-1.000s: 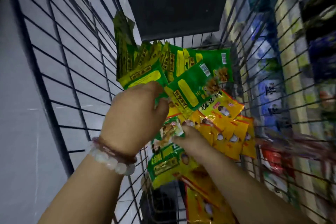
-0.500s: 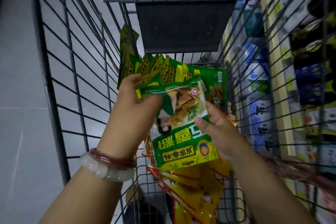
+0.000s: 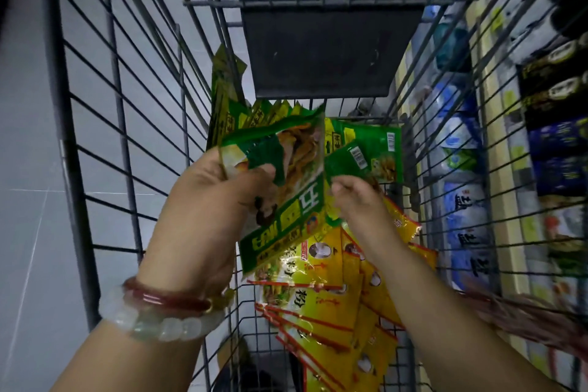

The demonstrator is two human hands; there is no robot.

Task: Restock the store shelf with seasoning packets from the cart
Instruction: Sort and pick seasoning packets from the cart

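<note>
Over the wire cart (image 3: 95, 143), at the centre of the view, the left hand (image 3: 210, 200) grips a green packet (image 3: 286, 197) by its upper left corner, thumb curled across the front and fingers hidden behind it. That packet is tilted, its top edge toward 12 o'clock and its yellow-banded bottom toward 7 o'clock. Just beside it at 3 o'clock, the right hand (image 3: 356, 197) has its fingers curled, the tips close to the packet's right edge; I cannot tell whether they pinch it or the smaller green packet (image 3: 346, 159) behind. More green packets (image 3: 229, 111) stand on edge toward 11 o'clock against the cart's far end, under a dark panel (image 3: 327, 51). Yellow packets (image 3: 321, 312) lie heaped toward 5 o'clock. A red bangle (image 3: 171, 296) and pale bead bracelet (image 3: 159, 325) circle the left wrist. Store shelves (image 3: 509, 149) with blurred goods run along 3 o'clock, outside the wire.
</note>
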